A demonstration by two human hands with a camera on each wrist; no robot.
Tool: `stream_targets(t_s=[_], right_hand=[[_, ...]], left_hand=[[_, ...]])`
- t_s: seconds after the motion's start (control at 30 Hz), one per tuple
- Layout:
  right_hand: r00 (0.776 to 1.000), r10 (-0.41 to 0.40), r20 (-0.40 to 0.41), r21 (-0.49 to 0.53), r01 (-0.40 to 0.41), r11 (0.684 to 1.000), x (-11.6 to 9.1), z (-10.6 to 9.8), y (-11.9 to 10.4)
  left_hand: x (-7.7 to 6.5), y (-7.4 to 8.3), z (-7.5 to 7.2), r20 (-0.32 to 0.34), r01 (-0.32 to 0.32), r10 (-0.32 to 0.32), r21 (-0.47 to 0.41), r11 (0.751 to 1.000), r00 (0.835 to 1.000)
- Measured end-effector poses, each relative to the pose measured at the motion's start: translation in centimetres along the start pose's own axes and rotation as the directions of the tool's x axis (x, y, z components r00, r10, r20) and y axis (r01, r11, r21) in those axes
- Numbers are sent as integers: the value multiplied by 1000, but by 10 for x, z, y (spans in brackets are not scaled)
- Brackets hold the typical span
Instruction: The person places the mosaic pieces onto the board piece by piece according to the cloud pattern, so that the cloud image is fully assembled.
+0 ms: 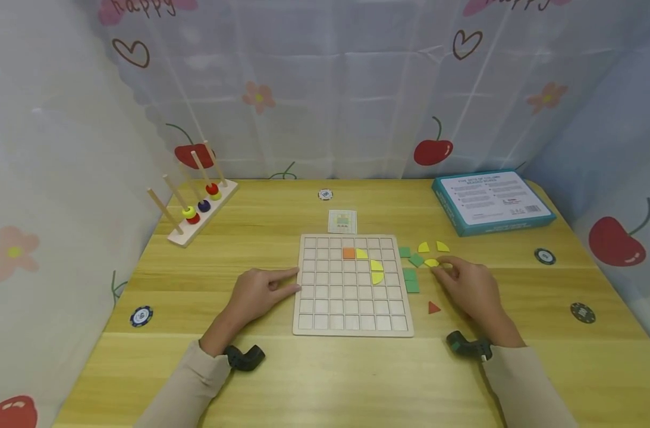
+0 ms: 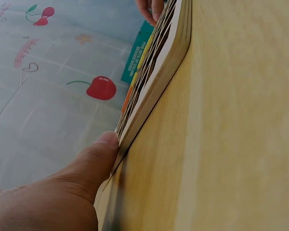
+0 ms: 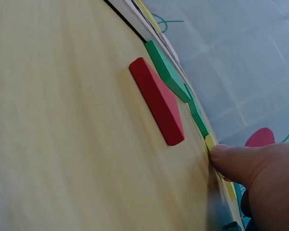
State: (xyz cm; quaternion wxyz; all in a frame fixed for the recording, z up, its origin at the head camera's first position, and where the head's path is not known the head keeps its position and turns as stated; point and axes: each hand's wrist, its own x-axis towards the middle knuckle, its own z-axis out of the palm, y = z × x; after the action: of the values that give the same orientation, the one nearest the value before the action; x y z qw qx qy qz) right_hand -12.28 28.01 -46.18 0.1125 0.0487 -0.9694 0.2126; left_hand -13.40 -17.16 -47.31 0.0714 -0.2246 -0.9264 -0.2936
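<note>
A wooden grid board point(image 1: 314, 309) lies on the table, with an orange square point(image 1: 348, 253) and several yellow quarter-circle pieces point(image 1: 376, 277) in its cells. My left hand point(image 1: 255, 292) touches the board's left edge with thumb and index finger stretched and apart; the left wrist view shows the thumb point(image 2: 108, 139) against the rim. Right of the board, my right hand point(image 1: 471, 288) pinches a yellow quarter-circle piece point(image 1: 430, 263) at the tabletop. Green pieces point(image 1: 411, 280) lie between board and hand, a red triangle point(image 1: 433, 307) nearer me. Two more yellow pieces point(image 1: 442, 246) lie beyond the fingertips.
A small pattern card point(image 1: 342, 222) lies behind the board. A peg stand point(image 1: 204, 217) with coloured beads is at the back left, a teal box point(image 1: 493, 201) at the back right. Poker chips point(image 1: 141, 316) lie around the table, and patterned curtains point(image 1: 325, 89) hang behind it.
</note>
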Motion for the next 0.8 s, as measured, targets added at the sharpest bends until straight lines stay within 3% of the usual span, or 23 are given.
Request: stream_targets(t_s=[0.37,0.53,0.8], right_hand=[[1000,-21,14,47,20,999,10,-6,-15],[997,-76,21,98,73,992,21,-6,-36],[989,-99,112,194,76,978,42,6,-84]], left_hand=[[0,-3,1,21,9,-9,-3,1000,1000],[1,-3,1,8,0,0,12,1000,1000],[0,-3,1,20,11,-12,14,1000,1000]])
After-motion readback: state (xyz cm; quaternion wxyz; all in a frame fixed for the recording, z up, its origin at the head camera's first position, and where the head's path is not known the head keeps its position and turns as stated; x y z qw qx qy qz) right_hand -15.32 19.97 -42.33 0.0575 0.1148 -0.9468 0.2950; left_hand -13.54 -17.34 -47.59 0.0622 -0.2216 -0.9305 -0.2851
